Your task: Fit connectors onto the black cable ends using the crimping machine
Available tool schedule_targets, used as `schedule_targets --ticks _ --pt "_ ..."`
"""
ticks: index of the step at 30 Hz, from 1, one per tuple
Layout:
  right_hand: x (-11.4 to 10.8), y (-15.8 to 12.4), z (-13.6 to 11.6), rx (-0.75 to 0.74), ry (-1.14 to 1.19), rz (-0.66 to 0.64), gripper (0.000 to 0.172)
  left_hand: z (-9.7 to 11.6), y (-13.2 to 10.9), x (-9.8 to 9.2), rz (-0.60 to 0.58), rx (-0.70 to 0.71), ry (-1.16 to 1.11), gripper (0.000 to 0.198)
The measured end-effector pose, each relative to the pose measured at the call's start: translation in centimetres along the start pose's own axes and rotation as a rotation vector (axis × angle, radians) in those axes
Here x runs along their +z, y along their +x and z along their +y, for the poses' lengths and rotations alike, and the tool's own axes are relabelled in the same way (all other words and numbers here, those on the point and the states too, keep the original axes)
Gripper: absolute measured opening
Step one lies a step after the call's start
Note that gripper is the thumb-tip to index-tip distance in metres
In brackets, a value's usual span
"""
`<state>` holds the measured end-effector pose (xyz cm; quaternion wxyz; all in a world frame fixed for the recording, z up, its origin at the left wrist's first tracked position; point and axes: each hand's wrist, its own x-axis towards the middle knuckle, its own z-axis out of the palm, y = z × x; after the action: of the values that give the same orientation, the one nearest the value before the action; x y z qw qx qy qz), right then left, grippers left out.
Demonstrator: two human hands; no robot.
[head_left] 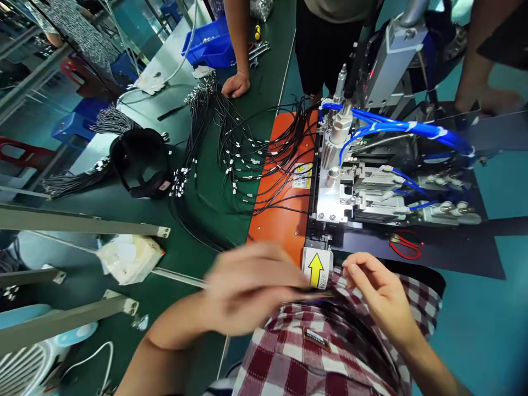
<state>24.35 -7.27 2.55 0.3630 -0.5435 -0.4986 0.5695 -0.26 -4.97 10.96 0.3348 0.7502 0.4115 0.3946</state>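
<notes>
Yellow arrow [315,270] on white plate [328,260]

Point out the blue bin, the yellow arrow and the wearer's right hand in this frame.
Blue bin [213,58]: head view, on its near wall.
Yellow arrow [316,269]: head view, on its middle.
Right hand [380,289]: head view, on the hand's middle.

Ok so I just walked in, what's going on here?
A person has both hands over their checked cloth, beside a metal machine with blue tubes. The left hand is blurred and seems to have something thin at its fingertips; whether the right hand holds anything isn't clear. Black cables spread over the green table, some crossing an orange plate toward the machine. Across from them, a co-worker's hand rests on the table.
</notes>
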Motion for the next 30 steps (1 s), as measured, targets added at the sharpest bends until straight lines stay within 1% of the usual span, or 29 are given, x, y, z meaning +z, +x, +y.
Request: schedule_targets --ticks 1,2,4,6,8,9,13,15,18,20,22,24,27,30 --pt "0.2 0.2 -0.1 -0.022 0.043 -0.028 0.023 -0.2 -0.2 1.9 -0.239 0.066 -0.063 0.015" --pt "0.3 0.3 -0.1 -0.040 0.083 -0.053 0.027 -0.8 -0.4 3.6 -0.318 0.056 -0.077 0.017" --pt "0.3 0.5 0.3 -0.053 0.129 -0.070 0.034 -2.3 -1.0 6.0 -0.333 -0.060 0.014 0.019" --pt "0.3 0.5 0.9 -0.033 0.123 -0.072 0.037 -3.9 -1.6 7.0 -0.258 -0.129 0.066 0.017" --pt "0.5 0.5 1.4 -0.009 0.100 -0.084 0.035 -4.8 -2.0 6.9 -0.206 -0.144 0.097 0.017" --pt "0.8 0.5 1.4 -0.003 0.088 -0.092 0.034 -5.0 -2.1 6.7 -0.198 -0.138 0.109 0.017" --pt "1.9 1.0 1.0 -0.028 0.009 -0.077 0.022 -4.6 -1.5 6.3 -0.190 -0.119 0.154 0.014" --pt "2.2 1.3 0.9 -0.050 -0.024 -0.058 0.018 -4.2 -1.0 6.3 -0.209 -0.133 0.171 0.013" --pt "2.2 1.5 0.9 -0.072 -0.048 -0.035 0.017 -4.0 -0.2 6.4 -0.284 -0.193 0.091 0.016" --pt "2.0 1.5 0.9 -0.089 -0.085 -0.004 0.016 -4.2 0.0 6.6 -0.275 -0.248 0.000 0.018" --pt "1.9 1.5 0.9 -0.130 -0.154 0.034 0.013 -4.3 0.0 6.9 -0.230 -0.290 -0.027 0.016" --pt "1.8 1.4 0.9 -0.192 -0.224 0.055 0.009 -4.3 -0.2 7.2 -0.193 -0.307 0.005 0.013" --pt "1.8 1.2 0.7 -0.291 -0.324 0.078 0.005 -4.3 -0.5 7.7 -0.184 -0.285 0.045 0.014" --pt "2.0 1.1 0.8 -0.377 -0.459 0.150 0.005 -4.4 -0.7 7.9 -0.168 -0.256 0.046 0.015"
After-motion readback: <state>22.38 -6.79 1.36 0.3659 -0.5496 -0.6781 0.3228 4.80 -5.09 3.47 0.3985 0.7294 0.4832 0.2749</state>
